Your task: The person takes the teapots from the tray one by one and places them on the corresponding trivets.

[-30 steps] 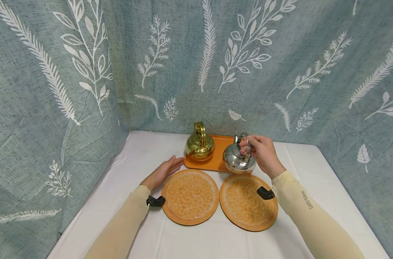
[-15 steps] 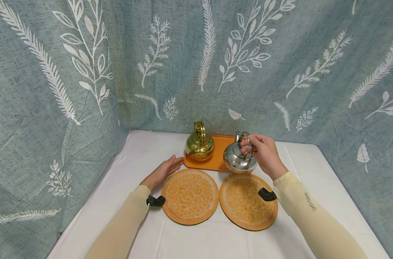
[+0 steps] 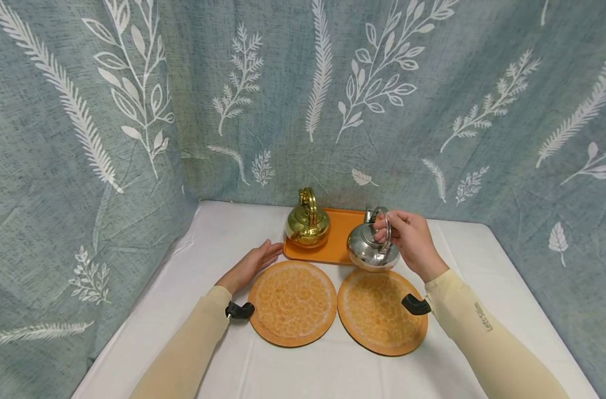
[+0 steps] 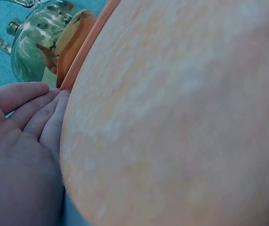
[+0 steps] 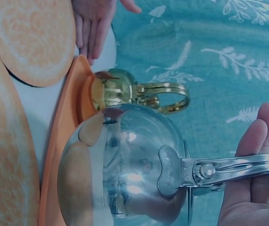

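My right hand (image 3: 411, 241) has its fingers curled round the upright handle of a shiny silver kettle (image 3: 368, 255). The kettle covers the right end of an orange tray (image 3: 340, 235) and overlaps the far edge of the right round mat; it looks slightly raised. A gold kettle (image 3: 303, 226) stands on the tray's left end, also visible behind the silver kettle (image 5: 125, 155) in the right wrist view. My left hand (image 3: 253, 267) lies with straight fingers, their tips touching the tray's near left corner. Nothing is held in it (image 4: 26, 141).
Two round orange-patterned mats, the left one (image 3: 293, 305) and the right one (image 3: 377, 318), lie side by side in front of the tray on a white tablecloth (image 3: 322, 371). A grey-blue curtain (image 3: 283, 111) with white leaf prints hangs behind and at both sides.
The right hand and silver kettle have shifted slightly to the right, and in the last half second a little nearer to me. The left hand and gold kettle have stayed still.
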Tool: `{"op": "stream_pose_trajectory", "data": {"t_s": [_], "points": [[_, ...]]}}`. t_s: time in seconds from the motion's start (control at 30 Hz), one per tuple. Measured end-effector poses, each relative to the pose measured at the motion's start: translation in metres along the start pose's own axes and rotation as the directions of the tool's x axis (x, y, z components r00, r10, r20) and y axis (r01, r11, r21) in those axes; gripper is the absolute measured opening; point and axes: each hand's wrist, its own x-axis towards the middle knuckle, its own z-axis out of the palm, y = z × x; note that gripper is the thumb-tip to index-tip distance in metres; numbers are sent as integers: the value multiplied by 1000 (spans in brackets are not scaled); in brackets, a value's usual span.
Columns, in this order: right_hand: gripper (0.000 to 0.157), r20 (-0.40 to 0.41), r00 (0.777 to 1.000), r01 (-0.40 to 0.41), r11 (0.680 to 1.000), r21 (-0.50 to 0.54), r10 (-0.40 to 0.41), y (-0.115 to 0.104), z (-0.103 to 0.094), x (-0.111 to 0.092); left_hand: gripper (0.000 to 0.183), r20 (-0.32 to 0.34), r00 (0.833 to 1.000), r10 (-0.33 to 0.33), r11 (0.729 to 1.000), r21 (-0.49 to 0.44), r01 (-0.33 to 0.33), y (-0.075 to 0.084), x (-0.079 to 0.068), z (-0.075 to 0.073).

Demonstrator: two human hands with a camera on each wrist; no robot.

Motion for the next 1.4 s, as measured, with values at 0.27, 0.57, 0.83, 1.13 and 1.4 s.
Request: {"op": "stream_pose_trajectory", "data": {"t_s": [0.27,0.57,0.83,1.13,1.4], "points": [[44,2,1000,-3,1000,11,3,0,-1,-2,98,-9,1000,-8,1000,10,8,0,-1,1],[44,-13,1000,1,1000,15,0,2,-2,-8,99,-15,1000,-5,1000,5,5,1,-2,1],[45,0,1000,20,1000,2,-20,3,-4,-11,103,-10,1000,6,1000,-1,-6,0,-1,1],[44,5,1000,18,1000,19,-18,0,-2,-15,105,-20,1000,-7,1000,-5,7,-1,-2,2],[37,14,999,43,998,46,-44,-6,-3,-21,102,-9,1000,5,1000,-11,-6,-2,0,0]]}}
